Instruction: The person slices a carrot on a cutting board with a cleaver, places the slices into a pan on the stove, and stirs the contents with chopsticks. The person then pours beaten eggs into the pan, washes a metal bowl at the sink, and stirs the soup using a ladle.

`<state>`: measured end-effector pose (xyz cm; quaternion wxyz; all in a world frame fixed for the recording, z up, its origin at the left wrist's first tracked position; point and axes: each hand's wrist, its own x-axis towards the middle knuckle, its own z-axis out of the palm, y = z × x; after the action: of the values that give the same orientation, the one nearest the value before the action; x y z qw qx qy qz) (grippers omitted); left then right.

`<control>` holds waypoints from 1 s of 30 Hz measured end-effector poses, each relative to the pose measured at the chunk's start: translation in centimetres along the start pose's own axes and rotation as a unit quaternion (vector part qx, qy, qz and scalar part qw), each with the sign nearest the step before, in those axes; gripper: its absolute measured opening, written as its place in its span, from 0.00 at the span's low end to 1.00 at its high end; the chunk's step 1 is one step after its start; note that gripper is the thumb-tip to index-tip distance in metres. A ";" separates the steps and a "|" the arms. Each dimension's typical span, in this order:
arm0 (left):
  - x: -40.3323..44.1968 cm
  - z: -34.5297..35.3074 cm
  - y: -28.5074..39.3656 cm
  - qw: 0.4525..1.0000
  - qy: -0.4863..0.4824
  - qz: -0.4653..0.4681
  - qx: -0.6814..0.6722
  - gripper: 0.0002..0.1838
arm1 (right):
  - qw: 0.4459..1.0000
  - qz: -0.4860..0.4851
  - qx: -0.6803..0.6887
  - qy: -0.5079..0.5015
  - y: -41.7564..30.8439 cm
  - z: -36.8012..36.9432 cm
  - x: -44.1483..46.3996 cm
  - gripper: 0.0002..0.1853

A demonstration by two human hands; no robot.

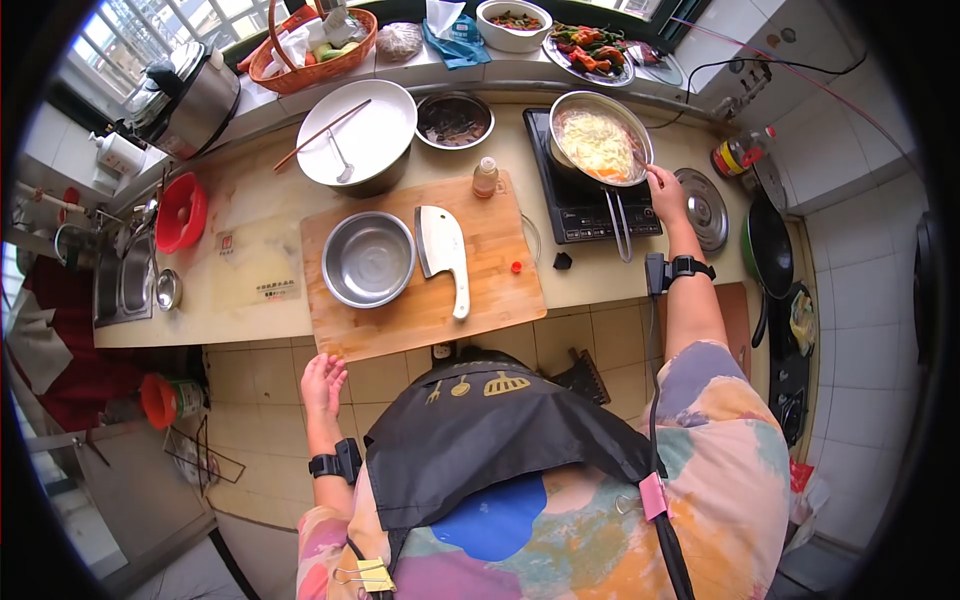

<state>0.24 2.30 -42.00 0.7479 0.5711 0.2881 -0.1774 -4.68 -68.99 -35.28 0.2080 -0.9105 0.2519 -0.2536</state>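
Observation:
My right hand [666, 192] is at the right rim of a long-handled pan [619, 225], fingers closed in a pinch. A thin dark thing seems to run from them into the pan, too small to name. Pale yellow, egg-like food with orange bits [595, 140] fills the pan, which sits on a black induction cooker [580, 215]. My left hand [323, 382] hangs just off the front edge of a wooden cutting board [490, 285], fingers loosely bent and apart, holding nothing. On the board lie a steel bowl [368, 260], a white-handled cleaver [441, 250] and a small bottle [485, 178].
A metal lid [703, 210] lies right of the cooker, near a dark wok [768, 245]. Behind the board stand a white bowl [330, 130] with chopsticks and a dark-filled bowl [455, 122]. A red basin [181, 213] is beside the sink [122, 270]. A red cap [516, 267] rests on the board.

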 end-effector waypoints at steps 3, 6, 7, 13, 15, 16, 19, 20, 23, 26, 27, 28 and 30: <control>-0.4 0.2 0.1 1.000 0.000 -0.004 0.000 0.09 | 0.997 -0.024 -0.031 -0.061 -0.5 -0.3 0.2 0.13; -0.2 0.1 0.3 1.000 -0.010 -0.006 0.003 0.08 | 0.990 -0.049 -0.098 -0.085 -1.0 -0.9 0.3 0.13; -0.1 0.1 0.4 1.000 -0.010 -0.006 0.003 0.08 | 0.988 -0.060 -0.118 -0.077 -0.9 -0.9 0.3 0.14; -0.2 0.2 1.6 1.000 -0.003 0.001 0.007 0.08 | 0.982 -0.094 -0.130 -0.098 -0.3 -1.7 -0.3 0.11; -0.1 0.1 1.6 1.000 0.000 0.002 0.000 0.08 | 0.990 -0.042 -0.106 -0.082 -0.7 -2.5 -0.4 0.12; 0.1 0.1 1.6 1.000 0.003 0.006 -0.003 0.08 | 0.990 -0.046 -0.107 -0.082 -0.9 -2.6 -0.5 0.12; 0.5 -0.1 1.4 1.000 -0.007 0.006 -0.006 0.09 | 0.983 -0.046 -0.082 -0.155 -0.5 -2.6 -0.4 0.12; 0.6 0.0 1.4 1.000 -0.007 0.006 -0.004 0.09 | 0.983 -0.047 -0.084 -0.155 -0.3 -2.7 0.2 0.12; 0.9 0.5 1.6 1.000 -0.014 0.007 -0.016 0.09 | 0.988 -0.010 -0.073 -0.134 -0.8 -3.2 1.0 0.11; 1.7 0.7 1.5 1.000 -0.021 0.008 -0.015 0.09 | 0.982 -0.060 -0.117 -0.138 -0.7 -2.8 0.3 0.12; 1.9 0.8 1.6 1.000 -0.021 0.009 -0.017 0.09 | 0.985 -0.021 -0.118 -0.124 -1.9 -3.6 0.6 0.11; 2.2 0.7 1.7 0.999 -0.027 0.011 -0.020 0.09 | 0.985 -0.024 -0.118 -0.125 -1.9 -3.4 0.6 0.11; 2.2 0.6 1.8 0.999 -0.032 0.012 -0.022 0.09 | 0.990 -0.029 -0.075 -0.118 -1.4 -2.9 -0.2 0.11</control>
<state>3.17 2.42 -41.92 0.7711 0.5524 0.2606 -0.1801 -5.98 -68.45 -32.35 0.1597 -0.9541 0.2171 -0.1303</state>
